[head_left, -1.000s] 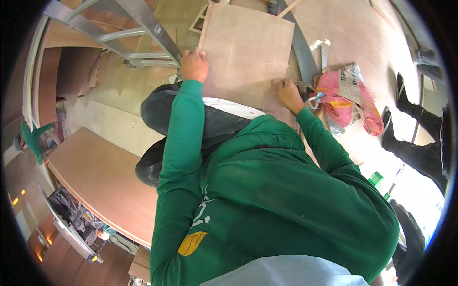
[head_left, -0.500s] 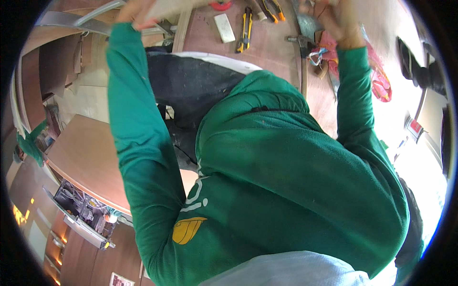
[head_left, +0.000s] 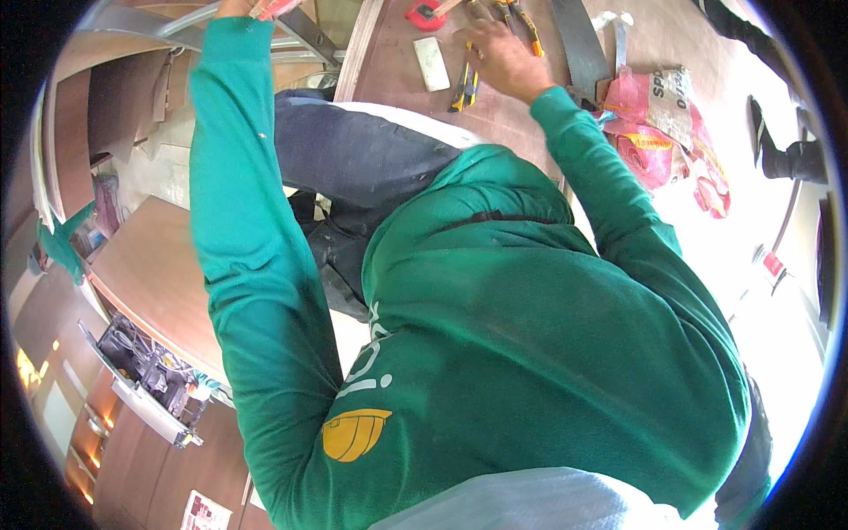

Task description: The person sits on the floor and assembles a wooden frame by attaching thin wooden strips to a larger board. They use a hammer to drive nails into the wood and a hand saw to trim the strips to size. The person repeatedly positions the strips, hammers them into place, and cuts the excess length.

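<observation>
Board [head_left: 395, 66]: right hand [head_left: 505, 57] (inside edge [head_left: 358, 53]) beside knife [head_left: 465, 89].

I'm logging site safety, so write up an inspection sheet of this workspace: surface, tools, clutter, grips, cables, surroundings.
Surface: brown board, tools lying on it.
Tools: cutter, partly covered; white block left of it; red tape measure beyond the block; saw blade to the right.
Clutter: crumpled pink bag beside the blade.
Grips: right grip at the cutter, contact unclear; left grip mostly cut off by the top edge.
Cables: none certain; dark jumble at far left too small to tell.
Surroundings: metal ladder, upper left; another person's leg, right.
</observation>
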{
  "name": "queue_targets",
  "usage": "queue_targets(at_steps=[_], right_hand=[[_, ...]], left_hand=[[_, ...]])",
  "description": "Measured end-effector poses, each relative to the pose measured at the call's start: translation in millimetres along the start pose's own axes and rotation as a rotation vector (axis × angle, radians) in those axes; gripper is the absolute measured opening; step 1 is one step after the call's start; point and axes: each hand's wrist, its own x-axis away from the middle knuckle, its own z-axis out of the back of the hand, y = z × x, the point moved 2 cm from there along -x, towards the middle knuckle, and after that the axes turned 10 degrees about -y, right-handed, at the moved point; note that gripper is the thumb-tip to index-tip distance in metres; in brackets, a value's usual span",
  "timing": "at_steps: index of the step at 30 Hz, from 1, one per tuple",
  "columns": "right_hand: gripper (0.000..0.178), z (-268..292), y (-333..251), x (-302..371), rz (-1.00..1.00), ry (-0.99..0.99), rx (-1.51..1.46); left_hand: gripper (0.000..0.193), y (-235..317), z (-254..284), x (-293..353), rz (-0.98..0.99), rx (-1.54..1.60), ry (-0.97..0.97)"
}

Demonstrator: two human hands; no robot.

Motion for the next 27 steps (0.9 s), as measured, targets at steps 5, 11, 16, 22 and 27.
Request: queue_targets(at_steps=[5,11,16,22,27], right_hand=[[0.032,-8.4,-17.9,-1.9,-0.047,-0.160,0.369],[0.019,-3.3,-32.7,-15.1,0.197,-0.067,0.148],[0.029,-20.9,-59.9,-67.4,0.289,0.088,0.415],[0.015,-51.6,-69.1,-90.1,0.039,-0.192,0.466],[0.033,-94.9,-42.4,-97.8,0.078,0.096,0.445]], left_hand=[[0.044,-16.2,-13.1,3.2,-0.197,0.085,-0.053],[0.064,-41.9,51.1,2.0,-0.417,-0.205,-0.092],[0.057,-72.9,69.8,-13.7,-0.758,-0.352,-0.153],[0.041,-82.2,32.2,-29.9,-0.501,0.010,-0.027],[0.038,-83.6,15.2,-24.8,-0.392,-0.236,0.198]])
